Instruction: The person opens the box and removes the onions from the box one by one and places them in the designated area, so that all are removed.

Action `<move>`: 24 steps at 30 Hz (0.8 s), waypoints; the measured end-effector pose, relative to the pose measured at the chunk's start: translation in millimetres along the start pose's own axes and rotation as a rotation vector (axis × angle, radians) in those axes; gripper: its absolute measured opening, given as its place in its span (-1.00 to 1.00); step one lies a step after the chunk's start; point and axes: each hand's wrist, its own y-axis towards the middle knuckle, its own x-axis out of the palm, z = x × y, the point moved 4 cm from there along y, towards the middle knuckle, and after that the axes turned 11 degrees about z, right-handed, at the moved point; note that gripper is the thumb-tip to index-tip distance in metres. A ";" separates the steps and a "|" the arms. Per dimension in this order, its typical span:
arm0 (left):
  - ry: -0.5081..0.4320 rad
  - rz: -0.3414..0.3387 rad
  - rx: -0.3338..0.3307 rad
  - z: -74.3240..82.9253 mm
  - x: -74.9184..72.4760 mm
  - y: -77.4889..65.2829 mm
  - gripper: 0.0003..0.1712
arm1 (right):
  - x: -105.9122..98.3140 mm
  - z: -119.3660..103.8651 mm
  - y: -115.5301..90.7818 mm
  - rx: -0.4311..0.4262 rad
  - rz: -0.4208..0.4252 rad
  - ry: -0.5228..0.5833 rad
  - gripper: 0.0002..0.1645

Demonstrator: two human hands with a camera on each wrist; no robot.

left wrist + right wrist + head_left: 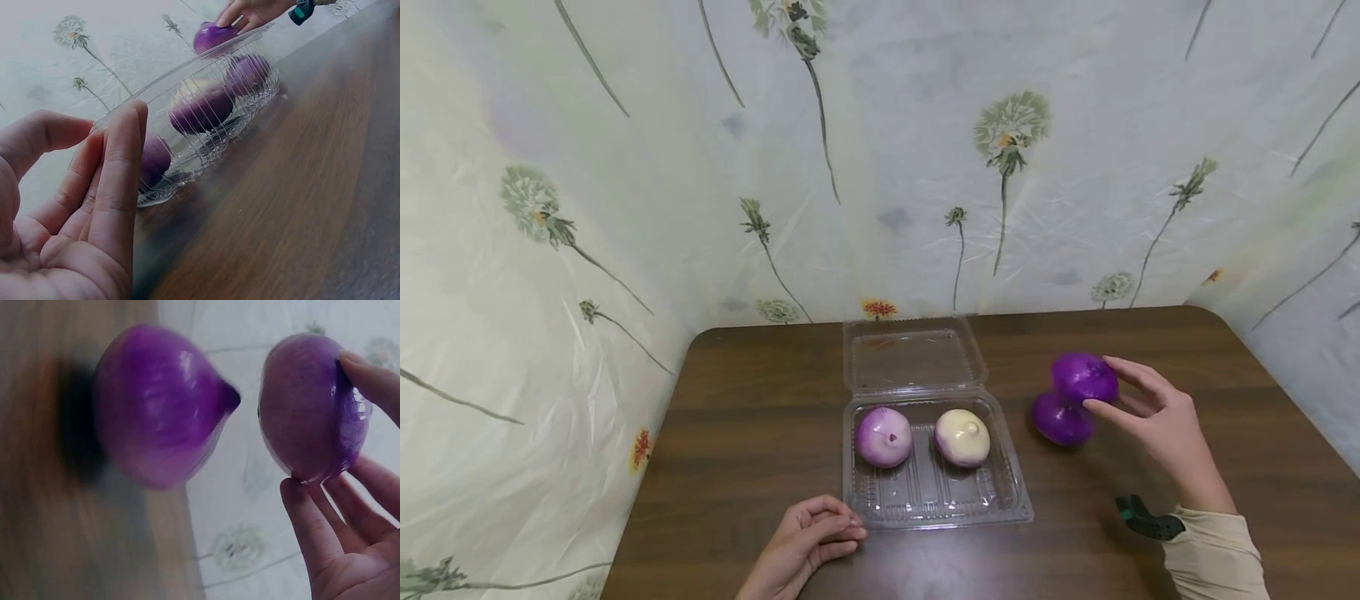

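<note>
My right hand holds a glossy purple onion between thumb and fingers. In the right wrist view that onion is raised off the table, and another purple onion with a pointed tip sits on the wood. Inside the clear plastic clamshell container are a purple-and-white onion on the left and a paler, cream-topped onion on the right. The near left corner of the container is pinched by my left hand; the left wrist view shows thumb and fingertips at its rim.
The container's hinged lid lies folded back toward the wall. The dark brown wooden table meets a wall covering printed with dandelions at its far edge. A black wrist strap is on the right wrist.
</note>
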 end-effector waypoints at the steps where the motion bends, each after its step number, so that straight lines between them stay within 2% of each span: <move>1: 0.002 0.002 -0.001 0.2 -0.3 -0.1 -0.76 | -1.4 2.0 -0.2 -0.002 0.004 0.000 -0.22; 14: -0.015 -0.020 0.025 -2.5 2.0 0.3 -0.75 | -17.9 32.6 0.1 0.058 0.048 0.008 -0.22; 24: -0.006 -0.016 0.014 -1.0 1.4 -0.7 -0.77 | -28.6 57.7 -3.9 0.096 0.062 -0.003 -0.22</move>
